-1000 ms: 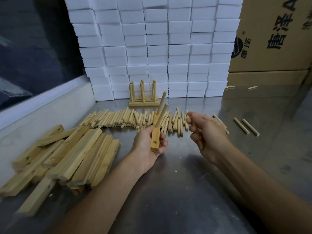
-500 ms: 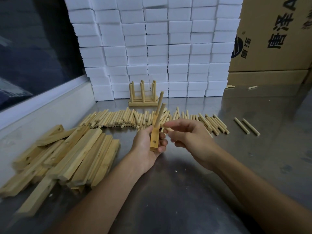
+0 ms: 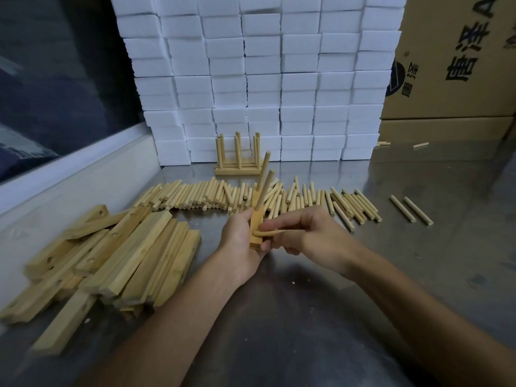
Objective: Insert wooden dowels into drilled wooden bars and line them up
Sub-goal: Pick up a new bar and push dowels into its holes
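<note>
Stacked white foam blocks wall off the far edge of a grey steel tabletop, with brown printed cardboard boxes at the far right corner. Along the left edge lies a loose pile of pale drilled wooden bars, too overlapped to count. A long row of short round wooden dowels, several dozen, runs across the middle, with two stray dowels toward the right edge. At the far edge two finished bars stand together, six dowels upright.

Near the middle, the left hand grips a single drilled bar already carrying two dowels. The right hand pinches a third dowel, its tip at the bar's near hole. Best to keep the dowel square to the hole and push straight, bracing the bar.
</note>
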Tool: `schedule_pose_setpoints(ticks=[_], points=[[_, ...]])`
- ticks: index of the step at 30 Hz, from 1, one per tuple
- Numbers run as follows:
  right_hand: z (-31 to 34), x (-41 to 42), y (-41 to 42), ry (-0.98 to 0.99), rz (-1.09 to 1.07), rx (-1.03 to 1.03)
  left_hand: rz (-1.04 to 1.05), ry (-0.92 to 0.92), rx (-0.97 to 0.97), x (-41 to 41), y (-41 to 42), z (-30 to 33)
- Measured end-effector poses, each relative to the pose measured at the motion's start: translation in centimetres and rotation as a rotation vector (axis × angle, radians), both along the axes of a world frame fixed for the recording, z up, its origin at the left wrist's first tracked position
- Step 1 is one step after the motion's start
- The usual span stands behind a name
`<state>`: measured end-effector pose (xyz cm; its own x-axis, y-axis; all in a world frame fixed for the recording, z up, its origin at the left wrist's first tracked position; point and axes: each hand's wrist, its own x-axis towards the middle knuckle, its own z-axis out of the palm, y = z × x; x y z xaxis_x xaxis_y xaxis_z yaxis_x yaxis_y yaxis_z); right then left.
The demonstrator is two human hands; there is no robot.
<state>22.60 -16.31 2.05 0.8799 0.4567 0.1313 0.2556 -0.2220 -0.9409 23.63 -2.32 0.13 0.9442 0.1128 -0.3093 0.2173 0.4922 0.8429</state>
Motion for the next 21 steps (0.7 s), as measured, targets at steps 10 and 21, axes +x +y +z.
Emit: schedule_pose_setpoints(ticks=[10, 21], points=[[0.35, -0.40, -0.10, -0.195, 0.005, -0.124, -0.036, -0.008, 0.052, -0.21, -0.17, -0.06], [0.01, -0.07, -0.14, -0.228, 0.006, -0.012, -0.058, -0.026, 0.027, 0.10, -0.08, -0.08]])
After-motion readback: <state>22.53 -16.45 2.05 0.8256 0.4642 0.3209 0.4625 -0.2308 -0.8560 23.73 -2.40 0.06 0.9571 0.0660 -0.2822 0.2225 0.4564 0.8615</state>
